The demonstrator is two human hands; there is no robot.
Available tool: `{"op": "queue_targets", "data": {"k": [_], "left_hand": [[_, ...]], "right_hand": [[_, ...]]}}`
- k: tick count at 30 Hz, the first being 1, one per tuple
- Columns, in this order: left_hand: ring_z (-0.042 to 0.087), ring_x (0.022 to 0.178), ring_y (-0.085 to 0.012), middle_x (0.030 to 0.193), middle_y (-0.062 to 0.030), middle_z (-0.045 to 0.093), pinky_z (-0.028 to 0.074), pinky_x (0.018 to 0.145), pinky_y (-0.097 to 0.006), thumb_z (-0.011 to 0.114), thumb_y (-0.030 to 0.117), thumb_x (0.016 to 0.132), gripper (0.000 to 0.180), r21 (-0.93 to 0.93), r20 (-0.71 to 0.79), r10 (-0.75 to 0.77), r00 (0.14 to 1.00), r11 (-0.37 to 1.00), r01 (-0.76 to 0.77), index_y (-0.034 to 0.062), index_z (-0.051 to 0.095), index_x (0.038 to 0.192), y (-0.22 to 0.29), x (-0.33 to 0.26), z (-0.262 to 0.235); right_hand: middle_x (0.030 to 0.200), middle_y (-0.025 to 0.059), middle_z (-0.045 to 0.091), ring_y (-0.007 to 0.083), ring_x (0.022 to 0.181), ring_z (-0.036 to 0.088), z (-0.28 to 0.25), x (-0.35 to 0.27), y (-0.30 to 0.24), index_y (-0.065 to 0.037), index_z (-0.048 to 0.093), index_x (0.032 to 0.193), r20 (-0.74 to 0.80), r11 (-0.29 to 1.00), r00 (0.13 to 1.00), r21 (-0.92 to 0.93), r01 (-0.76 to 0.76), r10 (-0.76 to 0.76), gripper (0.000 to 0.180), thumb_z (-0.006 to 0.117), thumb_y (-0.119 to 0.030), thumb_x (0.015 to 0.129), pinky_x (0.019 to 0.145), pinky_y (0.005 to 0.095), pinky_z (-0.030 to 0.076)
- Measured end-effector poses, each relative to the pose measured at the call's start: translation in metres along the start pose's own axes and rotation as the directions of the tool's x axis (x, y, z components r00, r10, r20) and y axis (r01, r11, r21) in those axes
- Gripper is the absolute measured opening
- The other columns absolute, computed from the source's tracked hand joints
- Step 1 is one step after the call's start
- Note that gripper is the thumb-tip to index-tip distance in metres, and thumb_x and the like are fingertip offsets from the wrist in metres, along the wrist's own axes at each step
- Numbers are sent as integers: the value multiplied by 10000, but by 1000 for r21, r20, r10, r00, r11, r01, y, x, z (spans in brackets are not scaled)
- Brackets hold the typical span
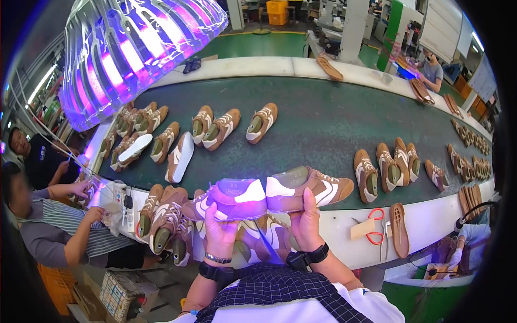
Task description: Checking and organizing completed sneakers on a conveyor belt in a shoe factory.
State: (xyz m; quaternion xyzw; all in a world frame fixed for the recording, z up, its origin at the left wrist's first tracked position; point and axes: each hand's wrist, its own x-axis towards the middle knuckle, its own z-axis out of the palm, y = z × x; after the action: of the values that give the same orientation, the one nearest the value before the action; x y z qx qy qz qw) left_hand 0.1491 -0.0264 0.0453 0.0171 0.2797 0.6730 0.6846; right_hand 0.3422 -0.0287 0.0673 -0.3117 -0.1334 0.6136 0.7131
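Observation:
Just above the near edge of the bench I hold two brown suede sneakers with white side stripes, heel to heel. My left hand (221, 231) is closed on the left sneaker (226, 199), whose toe points left under purple light. In my right hand (307, 223) is the right sneaker (327, 189), toe to the right. A green last shows inside the right one. Below and left of my hands, several more sneakers (168, 215) stand crowded along the white ledge. Red-handled scissors (375, 229), a tan card (363, 229) and a brown sole (399, 230) lie on the ledge to the right.
A green conveyor belt (312, 118) carries sneakers (222, 129) at left and more (366, 175) at right. A clear-covered lamp (140, 51), glowing purple, hangs at upper left. Co-workers (59, 237) sit at left; another person (431, 71) is at far right. Loose soles (329, 69) lie on the far ledge.

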Motion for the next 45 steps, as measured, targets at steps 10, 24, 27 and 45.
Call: {"op": "queue_targets", "data": {"k": [10, 24, 27, 45], "left_hand": [[531, 1096, -253, 1177, -78, 554, 451, 923, -430, 544, 254, 843, 420, 36, -17, 13, 1000, 999, -13, 76, 475, 1217, -3, 4, -1], [565, 1037, -221, 1139, -66, 572, 470, 895, -373, 589, 225, 826, 421, 137, 95, 43, 995, 989, -55, 72, 477, 1202, -2, 10, 14], [565, 1034, -216, 1135, -66, 573, 465, 900, -363, 588, 222, 826, 423, 148, 101, 50, 994, 987, -64, 66, 476, 1203, -3, 11, 18], [387, 1211, -183, 1247, -67, 440, 279, 1030, -307, 483, 165, 885, 430, 460, 160, 377, 912, 789, -407, 13, 393, 1277, 105, 81, 12]], "right_hand": [[1227, 94, 503, 207, 1121, 505, -11, -2, 4, -53, 383, 1282, -17, 998, 1000, -53, 26, -27, 471, 516, -311, 912, 980, 370, 397], [1219, 93, 497, 200, 1124, 501, -10, -7, -14, -57, 340, 1309, 30, 982, 993, -150, 113, -110, 517, 552, -274, 891, 975, 370, 401], [1222, 94, 491, 193, 1126, 494, -15, -7, -14, -55, 332, 1311, 19, 984, 997, -160, 79, -77, 535, 563, -278, 884, 983, 363, 392], [882, 132, 606, 270, 749, 598, -72, 21, 11, -65, 526, 1100, 23, 864, 866, -94, -495, 499, 572, 422, -535, 790, 628, 408, 502]]}}
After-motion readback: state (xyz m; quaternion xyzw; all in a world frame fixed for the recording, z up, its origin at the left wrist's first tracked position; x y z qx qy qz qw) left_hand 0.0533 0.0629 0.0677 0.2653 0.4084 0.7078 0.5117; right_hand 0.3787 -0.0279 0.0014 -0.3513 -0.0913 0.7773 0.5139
